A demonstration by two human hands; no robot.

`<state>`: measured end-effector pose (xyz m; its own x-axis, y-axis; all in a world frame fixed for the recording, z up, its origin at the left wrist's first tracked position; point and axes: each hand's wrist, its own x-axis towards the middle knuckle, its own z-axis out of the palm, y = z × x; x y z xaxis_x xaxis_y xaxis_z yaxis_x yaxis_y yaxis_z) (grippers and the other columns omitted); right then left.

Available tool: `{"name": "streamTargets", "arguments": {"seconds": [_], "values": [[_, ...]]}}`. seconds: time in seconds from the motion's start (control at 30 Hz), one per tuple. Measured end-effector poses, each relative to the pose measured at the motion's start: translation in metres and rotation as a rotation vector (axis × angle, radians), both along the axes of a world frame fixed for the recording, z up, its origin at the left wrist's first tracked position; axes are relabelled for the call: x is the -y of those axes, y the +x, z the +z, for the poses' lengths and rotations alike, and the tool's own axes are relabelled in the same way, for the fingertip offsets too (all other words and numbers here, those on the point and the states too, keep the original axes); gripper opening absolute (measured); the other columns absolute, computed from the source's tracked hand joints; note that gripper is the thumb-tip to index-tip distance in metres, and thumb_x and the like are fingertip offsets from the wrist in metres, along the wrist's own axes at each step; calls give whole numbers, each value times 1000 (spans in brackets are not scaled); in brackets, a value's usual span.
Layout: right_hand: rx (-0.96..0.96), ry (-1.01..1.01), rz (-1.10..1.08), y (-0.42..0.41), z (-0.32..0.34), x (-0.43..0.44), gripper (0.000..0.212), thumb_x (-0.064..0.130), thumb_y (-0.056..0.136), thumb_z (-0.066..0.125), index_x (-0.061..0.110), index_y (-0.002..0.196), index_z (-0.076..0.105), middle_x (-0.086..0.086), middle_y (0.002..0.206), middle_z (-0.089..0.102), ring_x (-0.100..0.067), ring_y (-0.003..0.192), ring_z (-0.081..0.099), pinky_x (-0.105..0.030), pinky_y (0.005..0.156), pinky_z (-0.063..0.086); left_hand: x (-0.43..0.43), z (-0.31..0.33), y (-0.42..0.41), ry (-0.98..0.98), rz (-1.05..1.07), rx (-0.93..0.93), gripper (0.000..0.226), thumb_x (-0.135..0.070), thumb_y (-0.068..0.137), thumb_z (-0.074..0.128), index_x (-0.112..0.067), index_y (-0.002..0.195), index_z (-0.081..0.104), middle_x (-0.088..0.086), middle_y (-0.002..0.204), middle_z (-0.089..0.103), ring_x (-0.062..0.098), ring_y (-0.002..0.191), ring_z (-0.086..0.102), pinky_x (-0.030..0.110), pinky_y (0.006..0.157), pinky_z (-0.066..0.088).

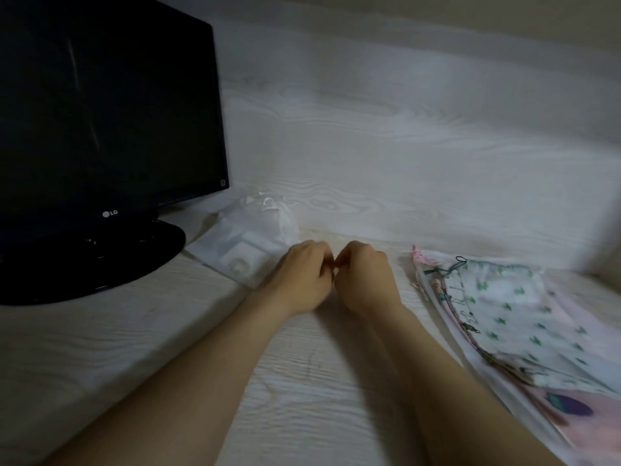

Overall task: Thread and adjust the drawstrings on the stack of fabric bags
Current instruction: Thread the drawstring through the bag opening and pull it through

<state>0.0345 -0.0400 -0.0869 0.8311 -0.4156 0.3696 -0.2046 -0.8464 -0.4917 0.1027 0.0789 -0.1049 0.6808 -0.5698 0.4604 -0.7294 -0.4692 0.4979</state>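
Two curled hands meet fingertip to fingertip: left hand (pixel 302 279), right hand (pixel 364 280); I cannot tell whether they pinch anything. The bags (pixel 524 317) lie to their right, long axis running toward the camera, nearer the right hand.

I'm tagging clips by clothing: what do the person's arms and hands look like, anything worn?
Both forearms are bare as far as the frame shows, with no sleeves in view. The left hand and right hand wear no gloves, and no watch or bracelet shows at either wrist. The fingers are blurred, so a thin ring cannot be ruled out.
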Motion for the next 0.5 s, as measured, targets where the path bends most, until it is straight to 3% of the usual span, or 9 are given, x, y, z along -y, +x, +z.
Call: {"name": "streamTargets", "arguments": {"seconds": [0.2, 0.37, 0.43, 0.5], "values": [[-187, -195, -77, -29, 15, 38, 26, 11, 87, 58, 12, 113, 64, -14, 114, 68, -36, 109, 62, -43, 90, 53, 21, -8, -20, 199, -165, -98, 26, -29, 97, 61, -22, 121, 69, 1, 120, 67, 21, 113, 62, 35, 98, 51], [-279, -478, -349, -53, -1, 71, 36, 7, 87, 55, 12, 123, 52, -17, 126, 53, -41, 119, 49, -46, 97, 41, 32, -16, -19, 281, -151, -4, 32, -41, 103, 55, -27, 130, 62, 2, 129, 59, 25, 123, 57, 43, 106, 46], [-290, -484, -482, -58, -11, 80, 40, 11, 90, 55, 12, 128, 43, -21, 132, 44, -43, 122, 44, -48, 99, 39, 33, -15, -20, 299, -142, -5, 30, -41, 105, 52, -27, 131, 59, -1, 131, 57, 23, 126, 54, 44, 107, 45], [-289, -344, -586, -59, -18, 86, 48, 14, 93, 52, 13, 138, 35, -27, 142, 36, -49, 129, 38, -55, 108, 34, 35, -16, -21, 318, -140, 8, 28, -40, 106, 50, -27, 129, 57, -2, 130, 55, 23, 124, 52, 44, 105, 45]]}}
